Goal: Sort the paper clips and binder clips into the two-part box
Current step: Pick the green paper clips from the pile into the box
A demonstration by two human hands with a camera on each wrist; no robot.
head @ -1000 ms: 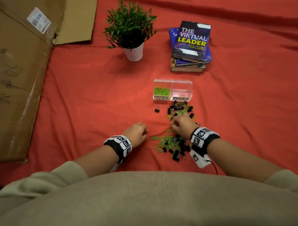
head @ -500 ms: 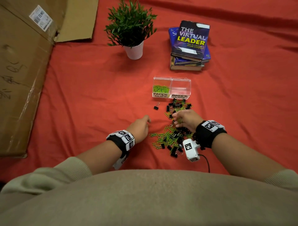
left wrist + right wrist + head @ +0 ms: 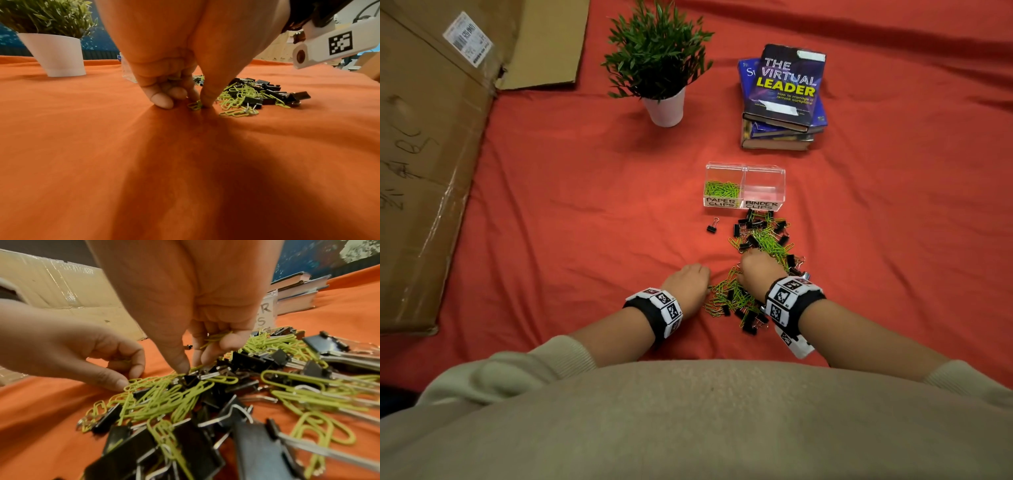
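A clear two-part box (image 3: 744, 202) stands on the red cloth. Its left part, labelled PAPER CLIPS, holds green paper clips (image 3: 722, 188); the part labelled BINDER CLIPS looks bare. In front of it lies a mixed pile (image 3: 760, 240) of green paper clips and black binder clips. My left hand (image 3: 197, 104) pinches a green paper clip (image 3: 194, 105) at the pile's left edge. My right hand (image 3: 189, 368) keeps paper clips (image 3: 216, 338) in its curled fingers, while its thumb and forefinger dig into the pile (image 3: 174, 394).
One binder clip (image 3: 711, 226) lies apart, left of the pile. A potted plant (image 3: 664, 106) and a stack of books (image 3: 780, 102) stand behind the box. Flattened cardboard (image 3: 424, 164) covers the left side.
My left hand has slid right to the pile's edge and pinched a paper clip. My right hand has drawn back from the pile's middle to its near part.
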